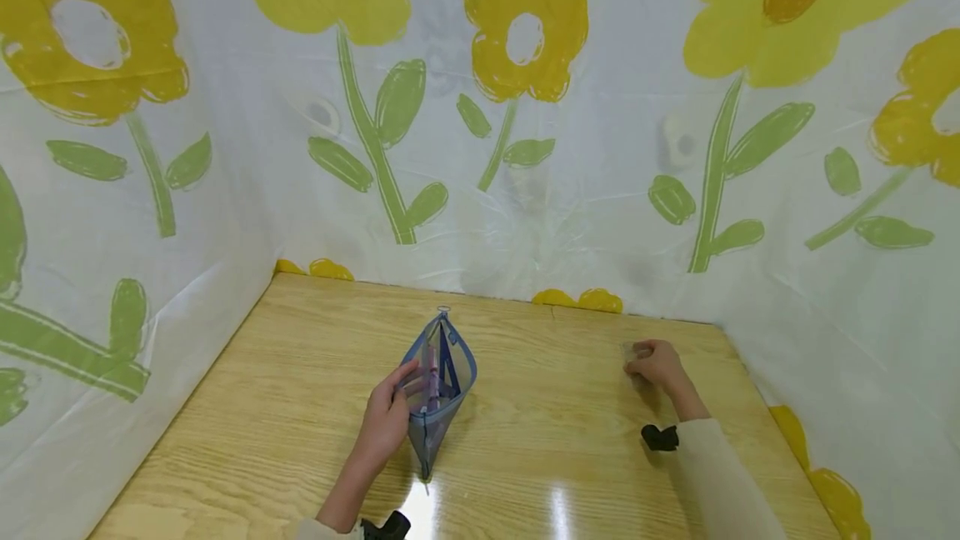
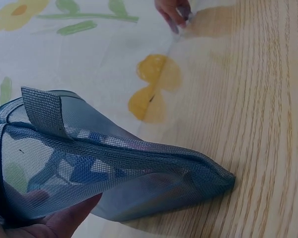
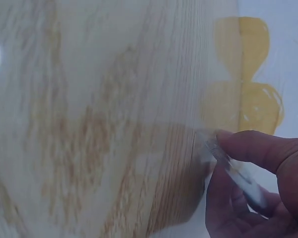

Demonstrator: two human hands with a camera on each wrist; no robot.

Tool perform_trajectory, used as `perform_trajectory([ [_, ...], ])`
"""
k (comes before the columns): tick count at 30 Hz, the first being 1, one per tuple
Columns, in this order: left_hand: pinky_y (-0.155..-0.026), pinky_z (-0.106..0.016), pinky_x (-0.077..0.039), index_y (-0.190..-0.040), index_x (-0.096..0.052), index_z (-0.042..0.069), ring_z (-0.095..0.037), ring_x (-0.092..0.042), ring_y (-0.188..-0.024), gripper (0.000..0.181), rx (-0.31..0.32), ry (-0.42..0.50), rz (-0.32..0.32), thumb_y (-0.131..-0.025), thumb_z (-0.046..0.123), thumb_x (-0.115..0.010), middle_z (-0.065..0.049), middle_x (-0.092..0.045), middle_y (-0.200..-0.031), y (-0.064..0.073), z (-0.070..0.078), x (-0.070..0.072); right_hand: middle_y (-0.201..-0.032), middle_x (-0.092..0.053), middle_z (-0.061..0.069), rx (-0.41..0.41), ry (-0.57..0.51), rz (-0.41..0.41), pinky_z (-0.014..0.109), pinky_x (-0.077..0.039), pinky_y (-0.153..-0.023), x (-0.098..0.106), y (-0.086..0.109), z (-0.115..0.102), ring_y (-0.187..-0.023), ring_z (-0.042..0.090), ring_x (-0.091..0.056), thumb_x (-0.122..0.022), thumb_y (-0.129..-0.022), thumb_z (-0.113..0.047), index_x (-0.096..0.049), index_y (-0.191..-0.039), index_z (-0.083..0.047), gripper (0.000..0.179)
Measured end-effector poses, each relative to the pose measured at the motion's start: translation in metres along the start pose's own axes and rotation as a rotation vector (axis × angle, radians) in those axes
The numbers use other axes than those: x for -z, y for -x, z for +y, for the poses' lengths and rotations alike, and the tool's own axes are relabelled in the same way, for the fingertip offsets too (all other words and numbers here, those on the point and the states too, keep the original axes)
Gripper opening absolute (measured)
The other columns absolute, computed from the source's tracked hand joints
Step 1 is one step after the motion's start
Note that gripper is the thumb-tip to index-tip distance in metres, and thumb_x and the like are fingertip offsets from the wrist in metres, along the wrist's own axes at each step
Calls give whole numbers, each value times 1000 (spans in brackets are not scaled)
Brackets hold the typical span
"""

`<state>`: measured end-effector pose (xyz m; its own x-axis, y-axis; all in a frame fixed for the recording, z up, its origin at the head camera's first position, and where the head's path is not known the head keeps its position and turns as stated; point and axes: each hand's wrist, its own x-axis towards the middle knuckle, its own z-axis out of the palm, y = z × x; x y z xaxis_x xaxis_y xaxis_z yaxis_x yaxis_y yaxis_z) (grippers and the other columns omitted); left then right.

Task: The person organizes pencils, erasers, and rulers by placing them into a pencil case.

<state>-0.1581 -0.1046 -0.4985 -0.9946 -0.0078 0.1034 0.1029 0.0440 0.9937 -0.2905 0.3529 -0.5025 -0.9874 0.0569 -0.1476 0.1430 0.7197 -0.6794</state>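
Note:
My left hand (image 1: 387, 419) holds a blue mesh zip pouch (image 1: 431, 440) by its left side, low over the table. The pouch gapes at the top. Inside it are a dark blue triangular piece (image 1: 447, 365) and a pink and purple stick-like item (image 1: 432, 373). In the left wrist view, blue shapes show through the mesh (image 2: 35, 158), and a fabric tab (image 2: 42, 111) sticks up from the pouch's edge. Over on the right, my right hand (image 1: 660, 363) pinches a small, clear, thin piece (image 3: 238, 178) between thumb and fingers, just above the table. Its exact kind cannot be told.
A wood-grain table (image 1: 300, 373) lies beneath both hands. White cloth walls (image 1: 585, 215) printed with yellow flowers close it in at the back and both sides. Black straps with small mounts (image 1: 660, 438) sit at the wrists.

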Motion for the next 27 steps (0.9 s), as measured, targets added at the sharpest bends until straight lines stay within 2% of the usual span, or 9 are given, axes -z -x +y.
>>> perform_trajectory([
  [4,-101,-49,-55,-147,-36,-19,-51,-53,-129,49,-8,6,3,-100,-10,-23,-38,-49,-142,-1,-1,0,-109,-66,26,32,-42,9,24,-53,-69,-1,3,-2,-87,22,-61,-74,-86,-6,-58,-128,17,50],
  [9,-102,-48,-55,-147,-35,-19,-51,-53,-130,50,-7,5,-1,-100,-9,-23,-37,-48,-142,-1,-2,0,-103,-66,18,51,-89,14,19,-48,-67,-5,8,-7,-83,15,-53,-72,-88,-3,-60,-127,16,45],
  [18,-102,-49,-55,-147,-35,-19,-51,-53,-129,50,-13,-2,-2,-100,-10,-23,-37,-49,-141,-1,-2,0,-101,-61,9,73,-211,-37,27,-55,-64,-8,15,-16,-79,10,-52,-66,-96,-4,-53,-136,14,46],
  [22,-101,-50,-56,-147,-36,-18,-51,-54,-129,50,-10,-4,6,-100,-10,-23,-37,-49,-141,-1,-2,-1,-103,-63,12,115,-225,-35,31,-59,-66,-9,19,-24,-79,10,-57,-65,-97,-5,-52,-138,14,47],
  [27,-100,-51,-56,-147,-37,-18,-51,-53,-129,50,-12,-12,12,-100,-10,-23,-37,-50,-141,-3,-2,-2,-105,-65,20,168,-257,-14,37,-64,-71,-13,23,-33,-85,25,-69,-63,-98,-5,-54,-135,15,44],
])
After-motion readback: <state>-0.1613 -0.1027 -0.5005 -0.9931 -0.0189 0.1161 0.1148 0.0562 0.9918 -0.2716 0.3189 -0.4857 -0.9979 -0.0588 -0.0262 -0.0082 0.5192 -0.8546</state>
